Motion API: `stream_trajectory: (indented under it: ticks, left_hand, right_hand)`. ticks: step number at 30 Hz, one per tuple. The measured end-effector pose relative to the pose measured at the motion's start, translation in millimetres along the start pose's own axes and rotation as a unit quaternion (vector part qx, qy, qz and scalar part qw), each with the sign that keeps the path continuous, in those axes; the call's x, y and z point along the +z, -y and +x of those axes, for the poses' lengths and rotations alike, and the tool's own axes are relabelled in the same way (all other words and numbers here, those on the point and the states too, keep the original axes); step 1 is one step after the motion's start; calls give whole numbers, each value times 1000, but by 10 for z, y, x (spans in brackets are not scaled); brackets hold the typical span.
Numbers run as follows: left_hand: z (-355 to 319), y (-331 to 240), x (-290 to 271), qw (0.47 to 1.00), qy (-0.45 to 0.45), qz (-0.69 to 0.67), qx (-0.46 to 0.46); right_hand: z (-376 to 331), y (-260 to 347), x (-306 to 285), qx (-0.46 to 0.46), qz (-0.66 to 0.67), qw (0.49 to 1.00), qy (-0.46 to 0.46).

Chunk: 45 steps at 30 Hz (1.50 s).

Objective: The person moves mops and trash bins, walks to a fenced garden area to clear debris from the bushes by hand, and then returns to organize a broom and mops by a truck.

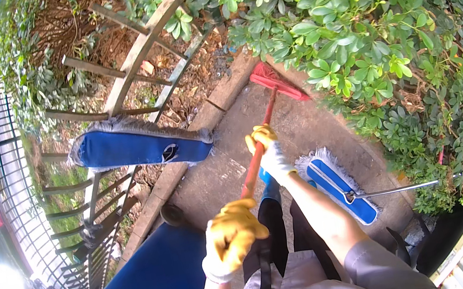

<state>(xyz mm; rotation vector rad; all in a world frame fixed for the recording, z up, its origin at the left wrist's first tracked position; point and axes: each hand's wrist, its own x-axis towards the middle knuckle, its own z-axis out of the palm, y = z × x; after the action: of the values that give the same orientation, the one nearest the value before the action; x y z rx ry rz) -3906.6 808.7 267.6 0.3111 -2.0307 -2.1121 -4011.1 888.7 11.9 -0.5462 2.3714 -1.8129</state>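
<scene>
Both my hands wear yellow and white work gloves and grip the red handle (253, 170) of a broom. My left hand (235, 238) is closed around its near end, low in front of my body. Farther up the handle, my right hand (266, 146) is wrapped round it. The red broom head (279, 85) rests on the paving in the far corner, where the kerb meets the bushes. Its red bristles point away toward the far left. My fingers hide parts of the handle.
A blue flat dust mop (139, 148) leans by the wooden fence (133, 59) at left. Another blue mop (338, 184) lies right of my legs, its metal pole (436, 180) reaching right. A large blue bin (151, 285) stands near left. Bushes (348, 31) overhang the paving.
</scene>
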Motion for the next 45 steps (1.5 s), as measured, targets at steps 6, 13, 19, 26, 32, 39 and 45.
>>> stream_trajectory:
  ticks: [6, 13, 19, 26, 32, 39, 45]
  left_hand:
    - [-500, -534, -18, 990, -141, 14, -13]
    - [-730, -922, 309, 994, -81, 38, 65]
    - [-827, 32, 430, 997, -78, -15, 20]
    - [-1648, -323, 335, 959, -269, 58, -72]
    - [-1772, -823, 400, 940, -300, 134, -86]
    - [-2261, -884, 334, 973, -228, 21, 16]
    - [-2830, 7, 191, 953, -302, -33, 5]
  right_hand:
    - [-675, 555, 176, -74, -44, 984, 153]
    - [-726, 987, -271, -113, -36, 985, 128]
    - [-607, 152, -297, 356, 467, 808, 39]
    - [-1708, 512, 260, -40, -6, 976, 214]
    - [-2155, 1029, 226, -58, 40, 939, 337]
    - [-1994, 1174, -54, -125, 5, 969, 213]
    - [-2289, 479, 333, -77, -18, 966, 247]
